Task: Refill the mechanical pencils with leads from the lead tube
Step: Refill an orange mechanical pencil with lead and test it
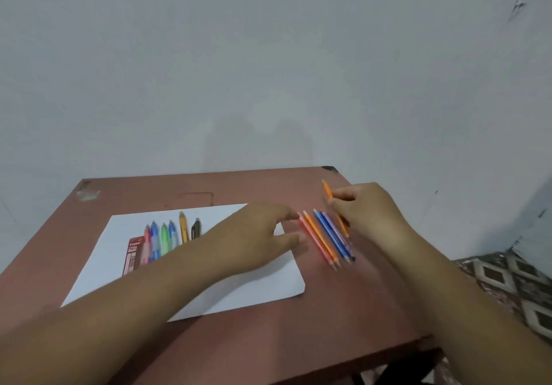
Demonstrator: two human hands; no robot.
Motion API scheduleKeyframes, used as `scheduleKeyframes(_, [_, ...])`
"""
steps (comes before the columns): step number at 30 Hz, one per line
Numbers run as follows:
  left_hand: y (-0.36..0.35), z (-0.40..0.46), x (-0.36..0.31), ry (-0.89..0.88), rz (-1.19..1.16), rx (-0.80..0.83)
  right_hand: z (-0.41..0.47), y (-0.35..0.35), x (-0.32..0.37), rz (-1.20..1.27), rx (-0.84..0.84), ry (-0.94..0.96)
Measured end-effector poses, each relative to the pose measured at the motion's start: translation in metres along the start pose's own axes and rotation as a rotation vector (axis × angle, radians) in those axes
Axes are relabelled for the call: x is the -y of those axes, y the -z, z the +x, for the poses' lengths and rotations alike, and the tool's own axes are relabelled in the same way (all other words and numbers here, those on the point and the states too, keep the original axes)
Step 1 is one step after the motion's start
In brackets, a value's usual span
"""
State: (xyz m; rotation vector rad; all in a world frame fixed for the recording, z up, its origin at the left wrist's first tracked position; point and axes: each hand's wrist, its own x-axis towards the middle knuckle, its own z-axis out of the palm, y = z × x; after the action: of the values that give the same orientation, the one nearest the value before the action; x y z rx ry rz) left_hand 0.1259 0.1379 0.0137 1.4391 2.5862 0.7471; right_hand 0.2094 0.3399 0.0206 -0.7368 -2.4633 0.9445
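Reddish-brown worktop (268, 340) fills the lower half of the frame, set against a pale grey wall. White paper sheet (239, 295) lies on it, left of centre. On the sheet's upper left: a row of six mechanical pencils (171, 235) lying side by side, bodies pink, blue, green, blue, yellow and black; lower ends hidden behind the left forearm. Red lead pack (133, 254), marked 2B, lies just left of the row, touching or partly under the pink one; cannot tell which.

Right of the sheet, on bare worktop: a tight group of thin pencils (328, 237), pink, orange, blue and purple, lying diagonally, tips toward lower right.

Left hand (263, 232) over the sheet's right edge, fingers loosely extended toward the thin group, holding nothing; contact with the group not discernible.

Right hand (367, 208) at centre right, fingers pinched on an orange pencil (328, 190) whose tip points to upper left.

Patterned floor tiles (507, 280) at lower right.
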Motion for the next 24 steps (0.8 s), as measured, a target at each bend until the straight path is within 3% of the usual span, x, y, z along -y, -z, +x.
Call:
scheduleKeyframes(6, [-0.028, 0.019, -0.017, -0.043, 0.109, -0.003, -0.010, 0.002, -0.021, -0.291, 0.015, -0.018])
scheduleKeyframes(18, [-0.039, 0.022, -0.007, -0.095, 0.151, -0.009, -0.008, -0.018, -0.027, -0.392, -0.011, -0.007])
scheduleKeyframes(24, [-0.010, 0.006, 0.017, 0.013, 0.134, 0.010, -0.007, -0.023, -0.008, -0.460, -0.061, 0.300])
